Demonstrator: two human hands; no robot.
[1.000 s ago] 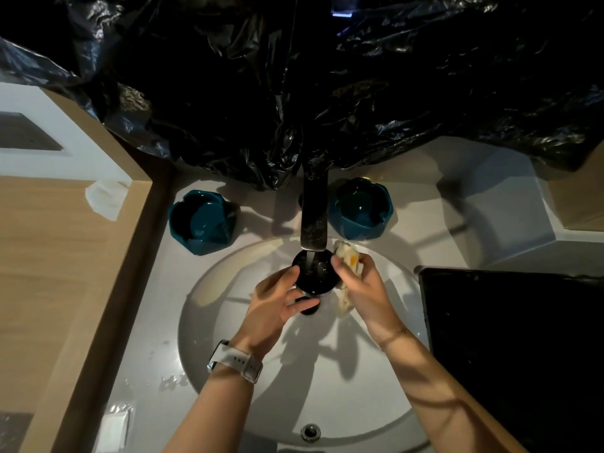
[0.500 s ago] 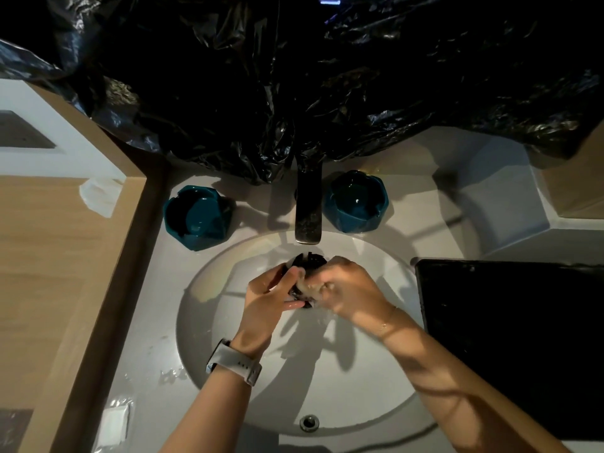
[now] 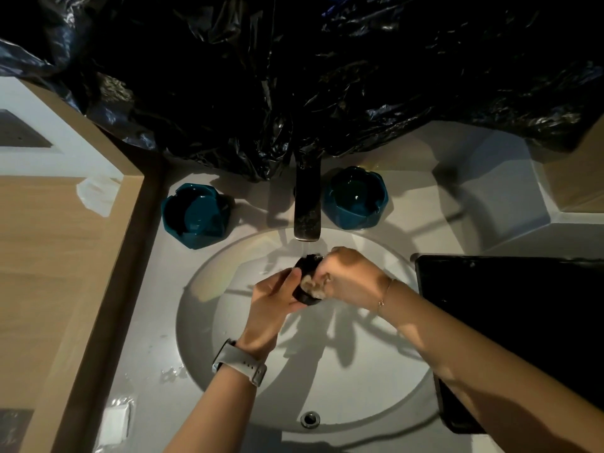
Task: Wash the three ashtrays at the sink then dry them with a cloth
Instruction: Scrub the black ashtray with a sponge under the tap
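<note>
Over the white sink basin [image 3: 228, 338], my left hand [image 3: 274, 299] grips a small black ashtray [image 3: 307, 266] under the running faucet [image 3: 306, 204]. My right hand [image 3: 353, 276] holds a pale sponge [image 3: 312, 285] pressed against the ashtray's near side. Two teal ashtrays stand on the counter behind the basin: one teal ashtray [image 3: 196, 217] left of the faucet, the other teal ashtray [image 3: 356, 197] right of it. No drying cloth shows clearly.
Crumpled black plastic sheeting [image 3: 294, 76] covers the wall above the faucet. A black tray-like slab [image 3: 506, 322] lies on the counter to the right. A wooden surface [image 3: 49, 273] borders the left. A small wrapped white packet [image 3: 114, 420] lies at the near left.
My right hand has moved over the ashtray with the sponge, from the ashtray's right side to its near face. The ashtray stays under the water stream.
</note>
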